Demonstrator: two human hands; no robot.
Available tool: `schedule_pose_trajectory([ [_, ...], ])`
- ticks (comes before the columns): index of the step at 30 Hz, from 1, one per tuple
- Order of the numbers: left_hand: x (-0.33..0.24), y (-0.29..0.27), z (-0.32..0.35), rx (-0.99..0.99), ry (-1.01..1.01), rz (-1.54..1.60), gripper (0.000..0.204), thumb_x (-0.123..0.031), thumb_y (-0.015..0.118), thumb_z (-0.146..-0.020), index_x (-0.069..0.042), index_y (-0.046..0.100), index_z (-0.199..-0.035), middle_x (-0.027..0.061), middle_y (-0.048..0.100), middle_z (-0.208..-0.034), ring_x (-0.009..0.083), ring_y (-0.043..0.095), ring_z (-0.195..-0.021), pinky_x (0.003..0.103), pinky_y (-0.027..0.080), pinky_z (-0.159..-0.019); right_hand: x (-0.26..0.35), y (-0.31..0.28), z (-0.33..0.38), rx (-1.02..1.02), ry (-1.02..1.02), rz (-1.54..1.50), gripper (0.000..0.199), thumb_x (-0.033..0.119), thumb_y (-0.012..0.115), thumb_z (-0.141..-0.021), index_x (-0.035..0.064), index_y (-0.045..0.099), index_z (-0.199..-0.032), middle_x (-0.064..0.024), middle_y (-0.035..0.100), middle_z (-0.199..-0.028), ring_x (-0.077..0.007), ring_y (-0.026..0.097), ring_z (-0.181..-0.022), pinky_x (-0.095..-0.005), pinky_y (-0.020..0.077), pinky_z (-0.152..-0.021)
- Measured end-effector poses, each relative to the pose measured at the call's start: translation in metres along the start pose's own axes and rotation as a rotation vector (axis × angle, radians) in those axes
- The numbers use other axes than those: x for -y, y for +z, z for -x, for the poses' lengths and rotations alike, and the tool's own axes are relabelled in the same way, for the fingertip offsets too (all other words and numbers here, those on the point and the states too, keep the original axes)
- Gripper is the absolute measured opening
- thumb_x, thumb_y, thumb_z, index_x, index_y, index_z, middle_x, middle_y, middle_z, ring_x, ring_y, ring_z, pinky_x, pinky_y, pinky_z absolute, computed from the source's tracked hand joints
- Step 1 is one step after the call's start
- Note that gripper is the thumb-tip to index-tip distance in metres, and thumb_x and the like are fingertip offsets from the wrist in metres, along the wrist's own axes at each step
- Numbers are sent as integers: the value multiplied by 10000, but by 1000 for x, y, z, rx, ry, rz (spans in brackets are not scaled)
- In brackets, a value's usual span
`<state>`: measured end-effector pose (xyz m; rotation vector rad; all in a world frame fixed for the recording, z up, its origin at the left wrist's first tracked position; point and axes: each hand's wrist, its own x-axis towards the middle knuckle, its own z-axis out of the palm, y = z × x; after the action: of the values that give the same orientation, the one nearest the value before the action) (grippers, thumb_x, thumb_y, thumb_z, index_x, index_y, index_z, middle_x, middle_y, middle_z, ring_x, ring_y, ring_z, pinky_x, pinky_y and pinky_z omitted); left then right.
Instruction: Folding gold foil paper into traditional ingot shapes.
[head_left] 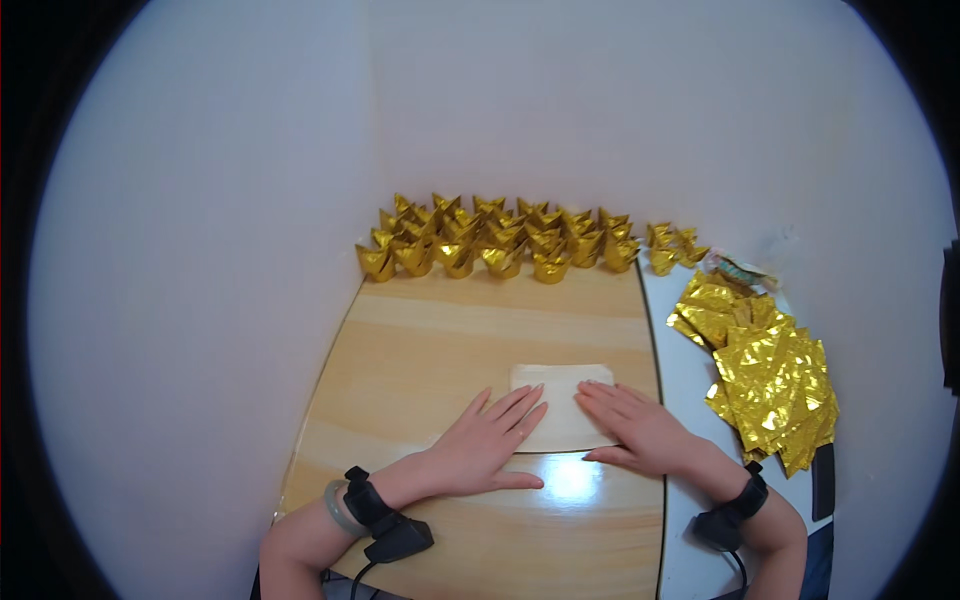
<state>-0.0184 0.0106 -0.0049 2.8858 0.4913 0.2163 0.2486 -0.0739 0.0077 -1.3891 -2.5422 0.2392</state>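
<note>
On the wooden counter (430,330), both hands lie flat on a pale paper sheet (560,385) near the front edge: left hand (480,445) and right hand (635,430), grip released, fingers spread. Looks like the pressing step; next likely calls for pinching an edge. Folded gold ingots (490,240) line the back, gold foil sheets (765,375) lie stacked right.

1 small crumpled wrapper (738,268) lies at the far right of the bench (450,330), just beyond the pile of gold foil sheets (765,375). It looks clear plastic with greenish and reddish print. No labels, signs or screens show.
</note>
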Motion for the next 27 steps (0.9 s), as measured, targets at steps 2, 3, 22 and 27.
schedule_pose_trajectory([
  [2,1,-3,-4,28,-37,23,873,-595,553,-857,-21,278,-1453,176,239,-1528,321,242,-1406,578,193,-1108,-2,-3,1,-44,43,-31,708,474,611,-872,25,415,-1383,-186,433,-1421,-329,400,-1326,-453,315,-1092],
  [3,1,-4,-4,44,-59,41,862,-584,570,-851,-28,291,-1448,157,256,-1525,309,259,-1399,577,196,-1108,-3,-4,1,-41,38,-43,708,474,611,-872,25,415,-1383,-186,433,-1421,-329,400,-1326,-453,315,-1092],
  [22,-12,-16,-4,-303,-148,431,255,-141,765,-760,-61,684,-988,79,664,-891,229,627,-839,308,516,-686,13,5,12,-258,16,-243,241,248,676,-850,109,672,-1047,-31,678,-946,-217,633,-863,-334,532,-720],
  [27,-8,-4,5,-283,-407,668,502,-221,714,-822,-96,536,-1275,114,651,-939,275,638,-890,342,538,-751,18,-5,3,-111,300,-389,499,260,678,-856,129,514,-1309,-113,636,-834,-288,618,-751,-376,511,-672],
])
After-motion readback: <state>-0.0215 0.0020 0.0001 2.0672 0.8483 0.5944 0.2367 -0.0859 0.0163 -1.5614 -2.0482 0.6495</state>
